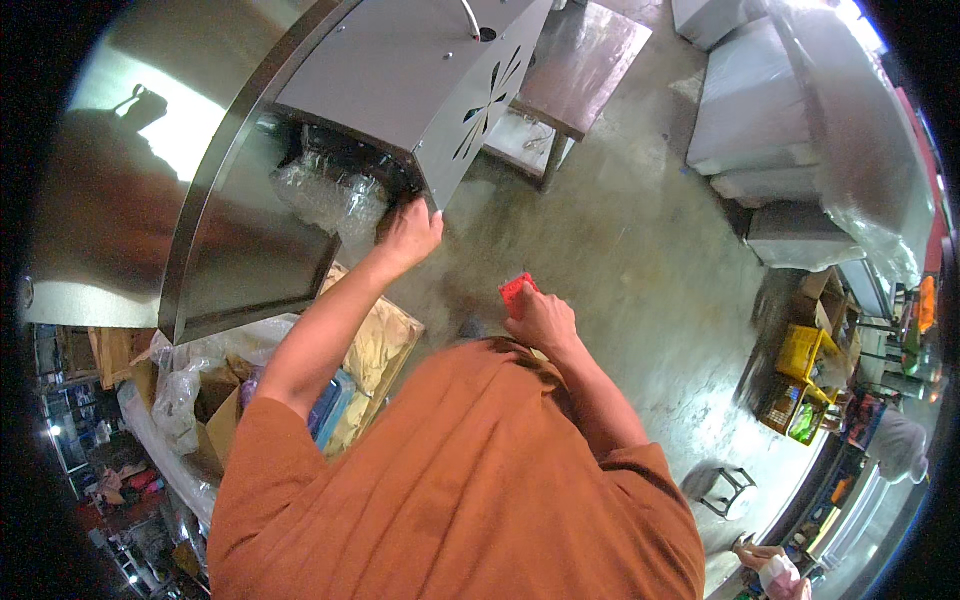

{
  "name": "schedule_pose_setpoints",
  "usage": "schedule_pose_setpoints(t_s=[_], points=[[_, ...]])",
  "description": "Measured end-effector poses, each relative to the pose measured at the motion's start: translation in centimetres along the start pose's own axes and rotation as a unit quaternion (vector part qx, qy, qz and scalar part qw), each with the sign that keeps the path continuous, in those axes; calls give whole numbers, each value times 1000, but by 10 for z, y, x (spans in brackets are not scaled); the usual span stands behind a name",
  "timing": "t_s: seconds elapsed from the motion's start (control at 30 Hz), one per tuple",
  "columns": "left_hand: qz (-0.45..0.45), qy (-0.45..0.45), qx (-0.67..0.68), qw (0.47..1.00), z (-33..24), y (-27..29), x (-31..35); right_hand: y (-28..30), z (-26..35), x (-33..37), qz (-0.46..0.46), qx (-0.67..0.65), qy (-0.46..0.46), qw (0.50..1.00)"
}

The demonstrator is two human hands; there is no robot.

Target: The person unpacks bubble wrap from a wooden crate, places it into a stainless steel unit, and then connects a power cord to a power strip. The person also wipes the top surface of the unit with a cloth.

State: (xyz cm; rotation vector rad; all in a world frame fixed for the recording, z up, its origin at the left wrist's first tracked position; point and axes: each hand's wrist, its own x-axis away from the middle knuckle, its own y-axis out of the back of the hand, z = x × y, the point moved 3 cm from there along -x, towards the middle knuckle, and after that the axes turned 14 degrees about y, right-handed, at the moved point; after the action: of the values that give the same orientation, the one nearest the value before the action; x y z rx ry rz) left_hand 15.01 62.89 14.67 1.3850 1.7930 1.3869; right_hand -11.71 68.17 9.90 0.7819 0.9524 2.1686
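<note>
Item: grey metal housing (350, 70), with a petal-shaped vent (487, 105) cut in its side wall and a white cable (470, 18) at its top.

Item: clear plastic wrap (330, 195), crumpled, bulging from the dark opening below the housing's near edge.

Item: left hand (410, 235), fingers bent at the housing's lower corner, just beside the wrap; the fingertips are partly hidden, and we cannot tell whether they grip or only rest there.

Item: right hand (545, 320), closed on a small red object (516, 292), kind uncertain, held above the concrete floor (620, 230), apart from the housing.

Condition: we judge the work on the housing unfinished. In place: the vented wall and the cable. Outstanding: the opening is uncovered, the wrap remains in it, and the red object is not touching the housing. We cannot see what is complete inside.
</note>
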Motion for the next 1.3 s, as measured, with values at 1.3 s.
schedule_pose_setpoints(t_s=[1.3], points=[[-212,-73,18,974,20,88,-52,53,26,30,-111,-88,160,977]])
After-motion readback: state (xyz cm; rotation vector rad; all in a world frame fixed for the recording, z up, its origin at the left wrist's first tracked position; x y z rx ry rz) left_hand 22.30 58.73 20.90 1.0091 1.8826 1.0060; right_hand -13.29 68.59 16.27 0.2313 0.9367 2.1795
